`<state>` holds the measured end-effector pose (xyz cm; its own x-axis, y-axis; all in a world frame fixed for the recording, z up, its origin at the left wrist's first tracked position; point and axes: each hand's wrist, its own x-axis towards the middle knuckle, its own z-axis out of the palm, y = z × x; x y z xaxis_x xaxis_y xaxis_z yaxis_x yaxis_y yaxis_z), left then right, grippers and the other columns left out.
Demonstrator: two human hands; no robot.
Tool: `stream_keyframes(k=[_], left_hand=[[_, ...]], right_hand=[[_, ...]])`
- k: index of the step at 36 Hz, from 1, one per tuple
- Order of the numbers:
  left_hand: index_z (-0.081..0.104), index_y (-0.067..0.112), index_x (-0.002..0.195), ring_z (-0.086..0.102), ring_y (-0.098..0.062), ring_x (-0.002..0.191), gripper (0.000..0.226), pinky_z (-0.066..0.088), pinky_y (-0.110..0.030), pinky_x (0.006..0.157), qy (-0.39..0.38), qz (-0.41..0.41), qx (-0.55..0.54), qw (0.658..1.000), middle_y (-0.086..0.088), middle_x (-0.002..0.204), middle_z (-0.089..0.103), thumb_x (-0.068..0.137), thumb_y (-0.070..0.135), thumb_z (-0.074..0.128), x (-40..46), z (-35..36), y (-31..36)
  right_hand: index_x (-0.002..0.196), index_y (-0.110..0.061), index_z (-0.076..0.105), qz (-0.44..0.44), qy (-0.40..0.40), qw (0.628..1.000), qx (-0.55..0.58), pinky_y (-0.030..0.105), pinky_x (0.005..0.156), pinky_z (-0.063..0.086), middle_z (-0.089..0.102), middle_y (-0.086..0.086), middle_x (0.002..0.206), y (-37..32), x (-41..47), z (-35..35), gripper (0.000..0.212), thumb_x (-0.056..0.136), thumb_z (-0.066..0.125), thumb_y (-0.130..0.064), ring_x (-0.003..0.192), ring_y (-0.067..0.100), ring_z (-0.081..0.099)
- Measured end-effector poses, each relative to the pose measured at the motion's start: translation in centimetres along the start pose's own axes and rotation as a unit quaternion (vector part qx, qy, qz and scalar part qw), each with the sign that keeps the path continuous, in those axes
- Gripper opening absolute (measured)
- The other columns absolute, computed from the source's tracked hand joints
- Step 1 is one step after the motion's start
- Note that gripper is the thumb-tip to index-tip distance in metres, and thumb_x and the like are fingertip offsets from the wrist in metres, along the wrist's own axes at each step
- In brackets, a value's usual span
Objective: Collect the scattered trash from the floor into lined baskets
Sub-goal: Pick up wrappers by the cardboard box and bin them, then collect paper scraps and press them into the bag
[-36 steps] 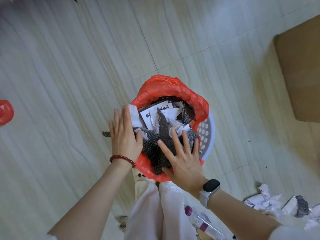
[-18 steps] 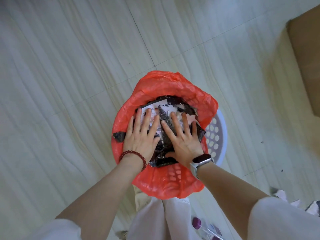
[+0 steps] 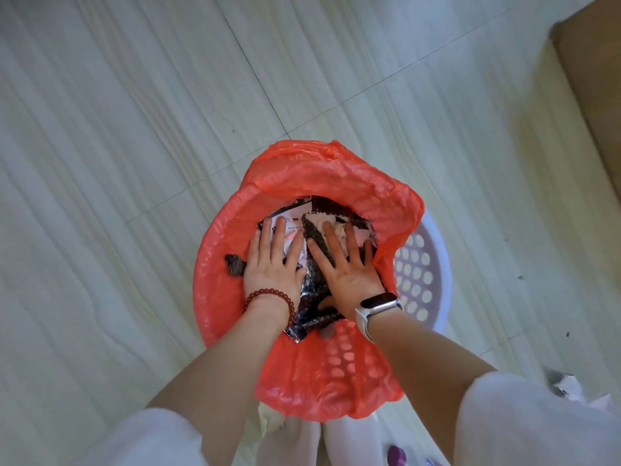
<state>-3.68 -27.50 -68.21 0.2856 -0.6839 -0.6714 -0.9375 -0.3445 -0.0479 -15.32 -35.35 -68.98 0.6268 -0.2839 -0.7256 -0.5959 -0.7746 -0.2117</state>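
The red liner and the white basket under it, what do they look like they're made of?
The red liner looks like thin plastic film: crinkled, slightly glossy and translucent, with the basket's holes showing through near the front. The white basket looks like rigid moulded plastic, smooth and matte, pierced by even rows of round holes.

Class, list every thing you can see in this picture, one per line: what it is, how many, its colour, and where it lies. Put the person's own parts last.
basket: one, white, perforated, on the floor at centre.
liner bag: one, red-orange, draped over the basket's rim.
trash: a pile, black and white, inside the liner bag under both hands.
floor trash: a few scraps, white and dark, lower right edge.
cardboard box: one, brown, upper right corner.
purple object: one, bottom edge; kind unclear.
bead bracelet: one, dark red, left wrist.
watch: one, white strap, right wrist.
left hand: flat on the trash.
right hand: flat on the trash.
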Motion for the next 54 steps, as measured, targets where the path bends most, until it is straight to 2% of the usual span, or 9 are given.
stream_keyframes(k=[6,10,15,19,25,29,44,46,54], left_hand=[[0.021,0.007,0.145,0.015,-0.035,0.141,0.058,0.005,-0.044,0.115,0.079,0.021,-0.143,0.986,-0.017,0.152,0.022,0.095,0.025,0.043,-3.1,-3.4,-0.8],[0.012,0.009,0.147,0.002,-0.028,0.144,0.056,-0.003,-0.038,0.115,0.073,0.018,-0.164,0.983,-0.01,0.156,0.006,0.097,0.02,0.035,-5.9,-7.1,-1.2],[0.016,0.015,0.147,0.002,-0.023,0.144,0.056,0.009,-0.04,0.118,0.052,0.008,-0.219,0.974,-0.003,0.157,0.007,0.095,0.017,0.036,-9.8,-12.5,-1.4],[0.04,0.009,0.137,0.036,-0.029,0.131,0.047,0.027,-0.041,0.111,0.042,-0.013,-0.302,0.952,-0.012,0.144,0.035,0.09,0.014,0.046,-13.3,-16.8,-1.3],[0.049,0.009,0.13,0.042,-0.025,0.125,0.039,0.031,-0.028,0.102,0.062,-0.026,-0.38,0.922,-0.012,0.136,0.043,0.091,0.013,0.048,-19.9,-24.2,0.6],[0.051,0.012,0.129,0.044,-0.024,0.125,0.037,0.033,-0.031,0.102,0.037,0.031,-0.362,0.931,-0.011,0.134,0.049,0.092,0.016,0.047,-24.7,-28.4,3.9],[0.055,0.004,0.122,0.056,-0.029,0.111,0.032,0.042,-0.035,0.097,-0.108,0.325,-0.136,0.929,-0.015,0.12,0.059,0.091,0.012,0.048,-36.0,-29.5,27.1],[0.054,0.004,0.122,0.057,-0.028,0.109,0.032,0.043,-0.034,0.096,-0.124,0.349,-0.099,0.923,-0.014,0.12,0.059,0.092,0.012,0.048,-37.4,-28.5,30.5],[0.052,0.009,0.124,0.056,-0.025,0.11,0.033,0.041,-0.031,0.094,-0.151,0.39,0.016,0.908,-0.012,0.125,0.054,0.093,0.016,0.046,-39.7,-22.6,42.8]], right_hand=[[0.146,-0.031,-0.009,0.05,0.041,0.993,0.097,0.059,0.112,0.008,-0.023,0.007,0.154,-1.7,-4.5,-2.2,0.085,0.089,0.053,-0.02,0.14,0.042,-0.015],[0.148,-0.019,0.014,0.052,0.092,0.98,0.171,0.058,0.111,0.017,-0.005,0.009,0.157,-3.3,-8.2,-4.5,0.074,0.083,0.041,0.004,0.14,0.048,-0.003],[0.144,-0.013,0.025,0.067,0.062,0.973,0.214,0.053,0.109,0.029,0.008,0.011,0.156,-4.2,-13.3,-8.3,0.062,0.085,0.04,0.0,0.14,0.043,0.011],[0.125,-0.011,0.051,0.088,0.055,0.956,0.275,0.043,0.084,0.048,0.057,0.016,0.12,-4.4,-17.9,-11.9,0.039,0.088,0.038,-0.008,0.11,0.035,0.054],[0.114,-0.005,0.059,0.172,0.09,0.882,0.43,0.038,0.081,0.046,0.066,0.016,0.107,-4.0,-28.4,-16.3,0.031,0.092,0.036,-0.008,0.1,0.035,0.059],[0.122,-0.009,0.056,0.271,0.136,0.776,0.553,0.034,0.093,0.044,0.065,0.013,0.115,-3.0,-36.5,-17.2,0.034,0.093,0.038,-0.01,0.106,0.029,0.059],[0.1,-0.013,0.058,0.48,0.299,0.293,0.771,0.021,0.06,0.045,0.06,0.008,0.084,-4.1,-59.3,-1.6,0.022,0.094,0.038,-0.004,0.067,0.014,0.056],[0.097,-0.015,0.059,0.487,0.31,0.24,0.781,0.03,0.069,0.052,0.063,0.01,0.088,-3.9,-61.2,1.0,0.022,0.094,0.038,-0.006,0.069,0.018,0.059],[0.109,-0.007,0.058,0.492,0.334,0.124,0.794,0.032,0.069,0.049,0.062,0.01,0.094,1.0,-65.8,10.7,0.023,0.094,0.041,-0.008,0.081,0.022,0.058]])
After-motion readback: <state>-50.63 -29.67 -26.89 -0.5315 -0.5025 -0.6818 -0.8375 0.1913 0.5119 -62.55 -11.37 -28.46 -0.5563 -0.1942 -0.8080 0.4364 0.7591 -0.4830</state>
